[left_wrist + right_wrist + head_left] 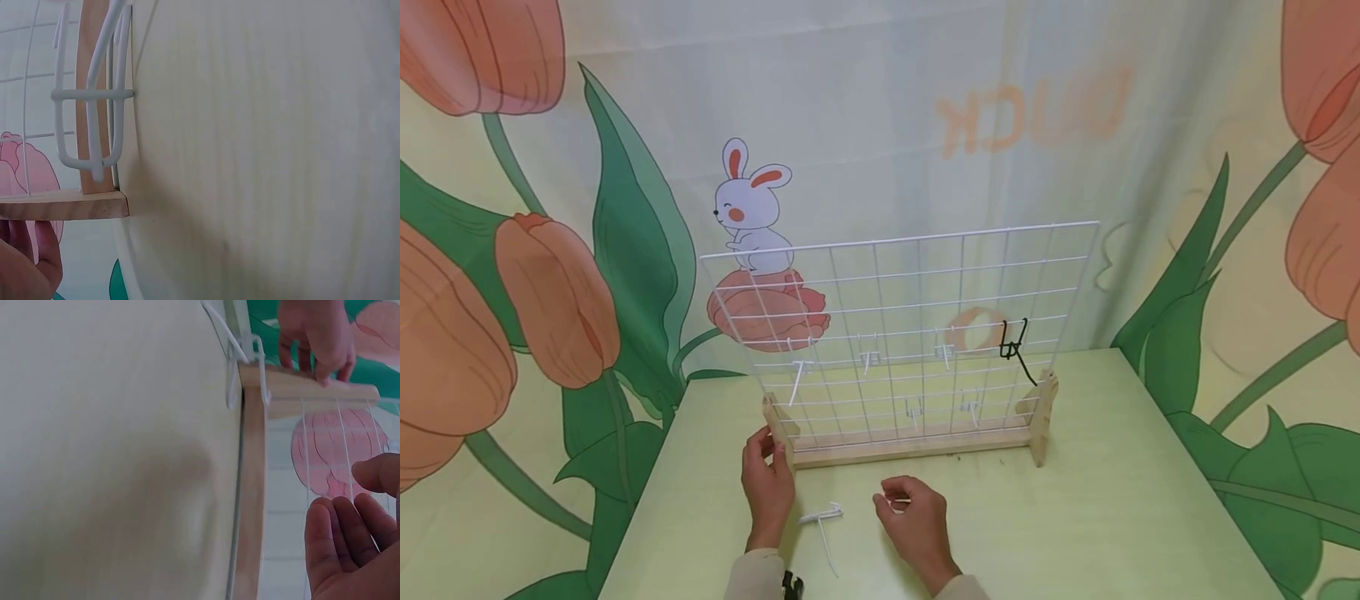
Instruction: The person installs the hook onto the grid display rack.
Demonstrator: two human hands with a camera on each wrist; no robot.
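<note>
A white wire grid panel (917, 292) stands upright in a wooden base (917, 448) on a pale green table (1075, 517). Several white hooks hang on it, along with one black hook (1015, 346) at the right. My left hand (767, 479) grips the base's left wooden foot (778, 429); the left wrist view shows its fingers (28, 262) under that foot (62, 205). My right hand (913, 517) rests on the table in front of the base, fingers curled, pinching a small white hook (898, 501). Another white hook (822, 517) lies loose between the hands.
A curtain printed with tulips and a rabbit (748, 208) hangs close behind and around the table. The table's front and right parts hold nothing besides the loose hook. In the right wrist view the base rail (250, 506) runs beside my fingers (340, 544).
</note>
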